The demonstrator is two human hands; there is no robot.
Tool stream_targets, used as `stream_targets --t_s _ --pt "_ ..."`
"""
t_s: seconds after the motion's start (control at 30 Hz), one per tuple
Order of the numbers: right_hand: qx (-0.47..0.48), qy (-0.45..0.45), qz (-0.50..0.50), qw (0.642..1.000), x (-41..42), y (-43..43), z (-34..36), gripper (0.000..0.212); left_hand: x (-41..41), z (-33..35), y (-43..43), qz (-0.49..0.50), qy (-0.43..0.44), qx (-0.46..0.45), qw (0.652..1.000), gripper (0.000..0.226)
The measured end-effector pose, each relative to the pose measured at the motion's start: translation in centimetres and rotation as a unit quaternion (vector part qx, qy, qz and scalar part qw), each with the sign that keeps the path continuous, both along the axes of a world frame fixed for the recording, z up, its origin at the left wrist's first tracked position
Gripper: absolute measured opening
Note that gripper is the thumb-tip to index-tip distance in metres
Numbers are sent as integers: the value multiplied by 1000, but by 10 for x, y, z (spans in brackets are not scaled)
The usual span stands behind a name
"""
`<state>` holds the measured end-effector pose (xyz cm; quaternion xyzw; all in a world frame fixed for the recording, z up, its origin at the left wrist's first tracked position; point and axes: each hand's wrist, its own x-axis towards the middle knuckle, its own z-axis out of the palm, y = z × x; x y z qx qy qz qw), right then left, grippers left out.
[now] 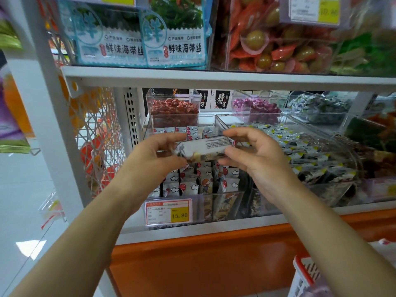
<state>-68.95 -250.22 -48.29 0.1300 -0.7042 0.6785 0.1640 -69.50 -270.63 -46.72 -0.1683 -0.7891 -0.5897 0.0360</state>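
**Both hands hold one small snack packet in front of the shelf**

At the centre of the frame, a small white snack packet is held between two hands, lying roughly level with its printed text facing up. The left hand pinches the packet's left end between thumb and curled fingers; the right hand grips the right end, fingers curled over the top edge and thumb underneath. Both grips are narrow, closed on the packet. The packet's lower edge shows a clear strip with darker contents inside.

The packet hangs in the air above a clear bin at the front of the lower shelf, filled with upright white packets printed with clouds and red balloons. A price tag with a yellow field reading 15.80 is fixed to that bin's front, at lower centre.

To the right of the hands, a second clear bin holds grey and dark packets with yellow corners. Behind, toward the back of the shelf, stand bins of red-wrapped sweets, purple-wrapped sweets and green-and-white sweets.

On the upper shelf, at top centre, stand blue-and-white seaweed bags; to their right is a clear box of orange packets and green olives.

At the lower right corner, a red and white basket shows in part. A white wire rack sits at the left of the shelving.
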Motion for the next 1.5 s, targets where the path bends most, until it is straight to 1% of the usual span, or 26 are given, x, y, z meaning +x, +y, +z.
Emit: stream_targets --t_s 0.1,0.13,0.2,0.23,0.3,0.4,0.47,0.57,0.67,0.77,0.87,0.93,0.97,1.07,1.1,1.13,1.17,1.2,1.23,1.27,1.3,1.33,1.4,1.47,1.5 --pt "7 13 17 1000 0 -1 2 31 0 -1 0 -44 -63 49 996 47" --pt "20 20 13 1000 1 -2 2 33 0 -1 0 -46 -64 48 996 45" --pt "36 27 1 999 1 -4 2 34 -1 -2 1 -37 -37 24 998 30" --pt "33 26 0 999 1 -6 2 30 -1 -2 2 -33 -29 25 999 25" --pt "16 21 2 1000 2 -7 1 17 -1 -2 3 -39 -27 40 998 24" --pt "43 30 -24 998 2 -7 1 12 1 -1 5 -42 -7 26 999 28" --pt "57 30 -43 997 2 -8 1 7 3 -1 7 -35 6 14 999 29" --pt "70 45 -89 993 3 -10 1 7 4 -2 12 -22 -3 17 1000 26" --pt "89 68 -113 987 5 -13 2 6 5 -1 16 -1 -33 54 998 16" --pt "110 84 -123 983 5 -17 1 9 5 -1 20 39 -35 79 995 10" --pt "118 87 -130 981 5 -19 0 8 6 -2 23 67 -20 87 994 15" --pt "114 82 -109 984 6 -18 0 3 4 -2 24 78 -11 93 993 18" --pt "119 75 -90 986 6 -17 1 5 2 -3 24 79 -15 108 991 19" --pt "166 65 -30 984 7 -9 7 35 -5 -3 26 73 -54 175 980 20" --pt "181 68 -29 981 7 -6 10 39 -7 -2 28 65 -62 188 978 21" --pt "186 71 -38 979 6 -3 12 39 -8 -3 29 54 -62 194 977 22" --pt "170 71 -53 981 4 -1 13 35 -10 -4 31 46 -53 188 980 21" --pt "132 67 -70 986 3 1 14 30 -13 -6 32 52 -28 155 986 21" --pt "92 60 -95 989 0 4 13 25 -17 -9 32 69 14 92 993 22" --pt "64 51 -123 989 -2 7 12 22 -21 -12 32 89 64 6 994 27" --pt "51 43 -148 987 -5 10 11 20 -25 -15 32 101 107 -86 985 31" --pt "46 36 -163 985 -7 12 10 18 -29 -19 32 95 139 -173 970 33" --pt "41 30 -176 983 -11 14 7 14 -35 -26 36 48 166 -326 930 33" --pt "41 28 -179 983 -15 14 5 14 -38 -33 41 1 168 -438 883 36" --pt "43 29 -179 982 -16 14 4 14 -39 -36 43 -18 166 -473 865 39"
